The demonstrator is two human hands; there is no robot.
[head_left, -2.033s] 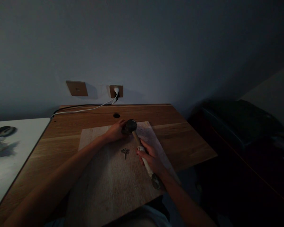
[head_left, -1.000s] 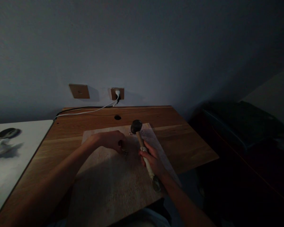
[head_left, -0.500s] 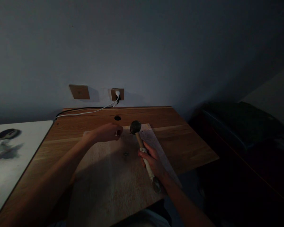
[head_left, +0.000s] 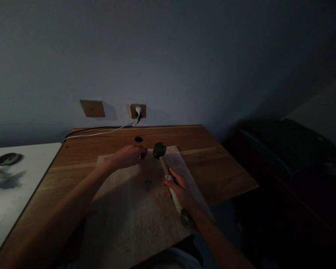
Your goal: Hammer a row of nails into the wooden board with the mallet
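Observation:
My right hand is wrapped round the handle of a rubber mallet, whose dark head is over the far part of a pale wooden board. White wrapping covers part of the handle. To the left of the mallet head, my left hand is closed in a pinch near the board's far edge. A small white piece shows at its fingertips; its kind is too small to make out. Between my hands, small dark bits lie on the board.
The board lies on a brown wooden desk with a round cable hole. Behind are a wall socket with a plug, a second wall plate and a white cable. A white table adjoins on the left.
My left hand has turned slightly and moved a little to the right, so more of the small white piece shows. The mallet and my right hand are almost unchanged.

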